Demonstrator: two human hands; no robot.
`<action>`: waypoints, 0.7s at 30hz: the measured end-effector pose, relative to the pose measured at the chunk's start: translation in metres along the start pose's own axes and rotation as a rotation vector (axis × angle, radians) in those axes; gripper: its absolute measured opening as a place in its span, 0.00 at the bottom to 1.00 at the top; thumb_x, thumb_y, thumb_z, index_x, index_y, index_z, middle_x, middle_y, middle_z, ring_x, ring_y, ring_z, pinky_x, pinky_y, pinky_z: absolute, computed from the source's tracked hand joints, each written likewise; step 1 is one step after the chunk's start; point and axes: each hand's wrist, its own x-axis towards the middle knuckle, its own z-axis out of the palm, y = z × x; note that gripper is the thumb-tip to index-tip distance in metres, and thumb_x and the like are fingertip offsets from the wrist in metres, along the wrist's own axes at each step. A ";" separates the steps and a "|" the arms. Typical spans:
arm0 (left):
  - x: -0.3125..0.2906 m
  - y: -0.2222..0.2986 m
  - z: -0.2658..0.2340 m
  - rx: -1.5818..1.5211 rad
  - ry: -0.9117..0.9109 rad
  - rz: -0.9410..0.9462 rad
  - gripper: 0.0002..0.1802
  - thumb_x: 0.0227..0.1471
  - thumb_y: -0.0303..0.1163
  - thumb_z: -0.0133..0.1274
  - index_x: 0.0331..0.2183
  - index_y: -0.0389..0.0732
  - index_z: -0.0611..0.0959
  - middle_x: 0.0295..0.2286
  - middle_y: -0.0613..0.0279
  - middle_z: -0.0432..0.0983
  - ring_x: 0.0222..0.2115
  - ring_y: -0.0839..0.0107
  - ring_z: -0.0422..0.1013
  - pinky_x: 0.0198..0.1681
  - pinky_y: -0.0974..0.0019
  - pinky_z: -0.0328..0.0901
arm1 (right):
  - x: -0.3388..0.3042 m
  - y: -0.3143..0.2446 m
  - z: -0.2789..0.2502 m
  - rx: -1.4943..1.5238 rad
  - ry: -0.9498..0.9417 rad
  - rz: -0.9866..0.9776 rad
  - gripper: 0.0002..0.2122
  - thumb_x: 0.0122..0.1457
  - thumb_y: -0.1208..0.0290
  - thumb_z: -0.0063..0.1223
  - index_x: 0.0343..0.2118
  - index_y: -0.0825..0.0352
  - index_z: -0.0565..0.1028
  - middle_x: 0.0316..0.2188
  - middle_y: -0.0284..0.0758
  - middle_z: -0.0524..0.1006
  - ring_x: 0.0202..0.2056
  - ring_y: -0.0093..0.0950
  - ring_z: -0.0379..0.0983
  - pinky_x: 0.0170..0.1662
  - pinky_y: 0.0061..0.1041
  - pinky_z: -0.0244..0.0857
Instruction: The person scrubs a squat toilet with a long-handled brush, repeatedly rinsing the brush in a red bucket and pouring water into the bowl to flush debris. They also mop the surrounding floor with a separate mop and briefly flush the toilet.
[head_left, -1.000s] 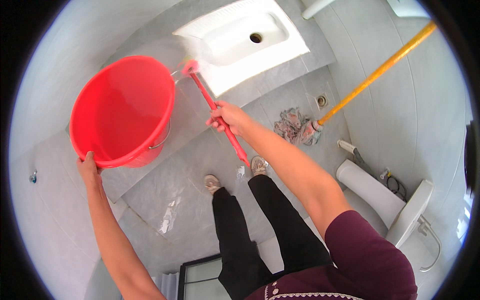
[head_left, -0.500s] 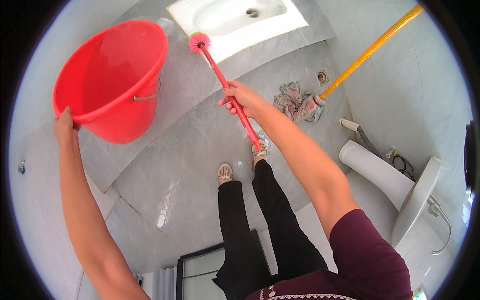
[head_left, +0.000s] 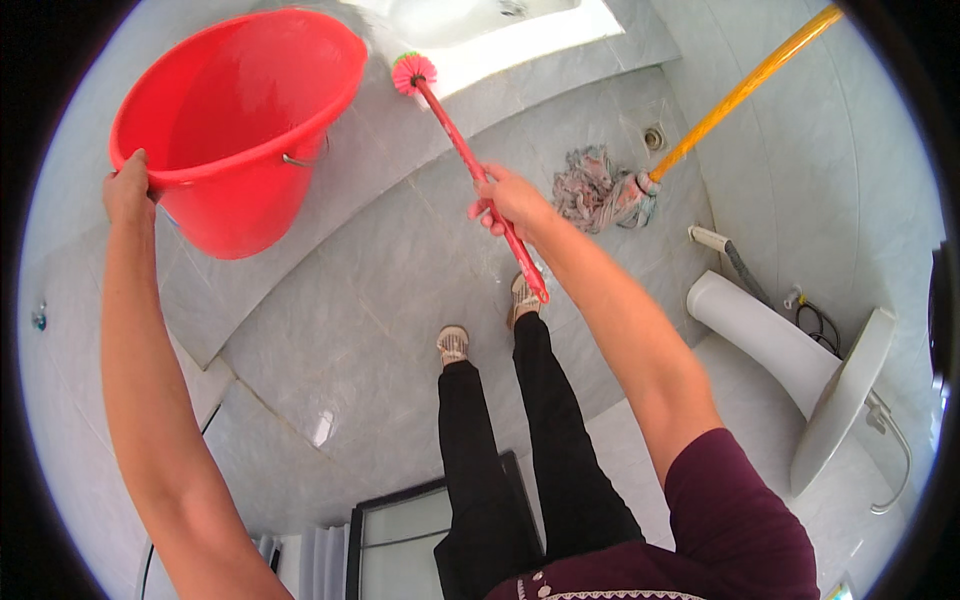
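At the far left, my left hand (head_left: 130, 189) is closed on the near rim of a big red plastic bucket (head_left: 240, 205). The bucket tilts with its mouth partly toward me; its inner wall looks wet, and a thin metal handle hangs at its right side. My right hand (head_left: 510, 205) grips the red shaft of a long toilet brush (head_left: 455, 135). The brush's round pink and green head is at the near left edge of a white squat toilet (head_left: 490, 62), set in a raised tiled step. The bucket hides part of that step.
A mop with a yellow handle (head_left: 745, 95) leans at the right, its rag head (head_left: 600, 190) on the floor beside a round drain (head_left: 654, 138). Nearer right stands a white pedestal washbasin (head_left: 840, 400). Wet grey floor tiles (head_left: 370, 290) shine. A black-framed glass panel (head_left: 405, 540) is near my legs.
The bucket has risen a little and tips further toward the toilet, still in my left hand. The brush and my right hand have shifted slightly right in the view.
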 end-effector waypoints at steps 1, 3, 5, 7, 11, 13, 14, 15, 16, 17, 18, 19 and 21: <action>0.001 0.000 -0.006 0.013 -0.005 0.021 0.30 0.47 0.31 0.56 0.47 0.25 0.65 0.40 0.45 0.69 0.33 0.60 0.73 0.28 0.60 0.72 | 0.002 -0.001 0.004 -0.013 -0.007 -0.005 0.22 0.62 0.70 0.40 0.60 0.60 0.55 0.22 0.36 0.72 0.14 0.20 0.62 0.14 0.19 0.55; 0.007 -0.004 -0.005 -0.009 0.020 0.061 0.33 0.45 0.32 0.57 0.50 0.26 0.63 0.42 0.45 0.68 0.36 0.59 0.72 0.31 0.60 0.72 | 0.001 0.004 0.005 -0.042 0.005 -0.021 0.22 0.62 0.70 0.40 0.60 0.60 0.56 0.21 0.35 0.72 0.13 0.19 0.62 0.13 0.20 0.55; 0.026 -0.010 -0.009 0.043 0.003 0.033 0.34 0.45 0.32 0.57 0.51 0.27 0.63 0.43 0.46 0.68 0.38 0.59 0.72 0.32 0.60 0.72 | 0.001 0.001 0.004 -0.040 0.026 -0.025 0.21 0.62 0.70 0.39 0.59 0.59 0.57 0.19 0.35 0.71 0.13 0.21 0.62 0.13 0.21 0.55; 0.034 -0.017 -0.010 0.040 -0.002 0.010 0.34 0.46 0.33 0.56 0.52 0.30 0.64 0.43 0.47 0.68 0.38 0.59 0.72 0.33 0.61 0.72 | 0.000 0.000 0.001 -0.041 0.048 -0.023 0.21 0.61 0.69 0.38 0.59 0.59 0.58 0.18 0.36 0.71 0.12 0.21 0.63 0.13 0.22 0.55; 0.051 -0.036 -0.028 -0.034 0.030 0.000 0.30 0.46 0.33 0.56 0.49 0.31 0.66 0.42 0.50 0.69 0.37 0.60 0.72 0.33 0.60 0.72 | -0.001 -0.008 0.000 -0.076 0.062 -0.018 0.21 0.61 0.70 0.38 0.58 0.58 0.59 0.18 0.36 0.71 0.12 0.22 0.63 0.13 0.23 0.55; 0.050 -0.041 -0.030 -0.034 0.020 -0.013 0.29 0.47 0.32 0.55 0.49 0.32 0.66 0.41 0.51 0.70 0.37 0.61 0.72 0.33 0.60 0.72 | -0.001 -0.008 -0.002 -0.086 0.066 -0.012 0.21 0.61 0.70 0.38 0.58 0.59 0.59 0.18 0.37 0.71 0.13 0.23 0.64 0.13 0.24 0.55; 0.048 -0.041 -0.031 -0.028 0.014 -0.024 0.29 0.47 0.32 0.55 0.49 0.32 0.66 0.41 0.51 0.70 0.37 0.61 0.72 0.33 0.60 0.72 | -0.001 -0.007 -0.004 -0.093 0.066 -0.009 0.21 0.61 0.70 0.38 0.59 0.59 0.59 0.18 0.37 0.71 0.12 0.22 0.63 0.12 0.23 0.55; 0.047 -0.041 -0.031 -0.021 0.009 -0.035 0.28 0.47 0.32 0.55 0.49 0.32 0.66 0.41 0.51 0.70 0.36 0.61 0.73 0.32 0.60 0.72 | -0.001 -0.007 -0.007 -0.100 0.064 -0.006 0.22 0.61 0.70 0.39 0.59 0.59 0.58 0.19 0.36 0.71 0.12 0.21 0.62 0.12 0.22 0.54; 0.043 -0.040 -0.031 -0.035 0.015 -0.027 0.29 0.47 0.32 0.55 0.49 0.32 0.66 0.42 0.51 0.70 0.37 0.61 0.72 0.33 0.60 0.72 | 0.000 -0.007 -0.006 -0.108 0.056 -0.003 0.23 0.61 0.70 0.40 0.60 0.59 0.57 0.19 0.36 0.72 0.11 0.20 0.62 0.12 0.21 0.54; 0.038 -0.040 -0.031 -0.048 0.021 -0.019 0.29 0.47 0.32 0.54 0.49 0.32 0.66 0.42 0.50 0.70 0.37 0.61 0.72 0.34 0.60 0.72 | -0.001 -0.007 -0.005 -0.102 0.058 0.003 0.22 0.61 0.69 0.39 0.60 0.59 0.58 0.19 0.36 0.71 0.12 0.20 0.62 0.12 0.22 0.54; 0.033 -0.041 -0.030 -0.062 0.028 -0.013 0.29 0.47 0.32 0.54 0.50 0.31 0.66 0.42 0.50 0.70 0.38 0.61 0.72 0.34 0.59 0.71 | -0.001 -0.007 -0.004 -0.097 0.059 0.008 0.22 0.61 0.69 0.38 0.59 0.59 0.58 0.19 0.36 0.71 0.13 0.21 0.62 0.13 0.22 0.55; 0.029 -0.041 -0.028 -0.072 0.041 0.002 0.29 0.47 0.32 0.54 0.50 0.32 0.66 0.43 0.50 0.70 0.39 0.61 0.72 0.35 0.60 0.71 | 0.000 -0.006 -0.003 -0.091 0.059 0.014 0.21 0.61 0.69 0.37 0.58 0.58 0.59 0.18 0.36 0.71 0.13 0.22 0.63 0.14 0.23 0.55; 0.021 -0.040 -0.022 -0.091 0.070 0.027 0.29 0.47 0.33 0.54 0.50 0.32 0.67 0.43 0.50 0.70 0.40 0.62 0.71 0.37 0.61 0.71 | 0.003 -0.007 -0.003 -0.089 0.075 0.015 0.21 0.61 0.69 0.37 0.58 0.58 0.59 0.19 0.35 0.70 0.13 0.22 0.63 0.14 0.23 0.55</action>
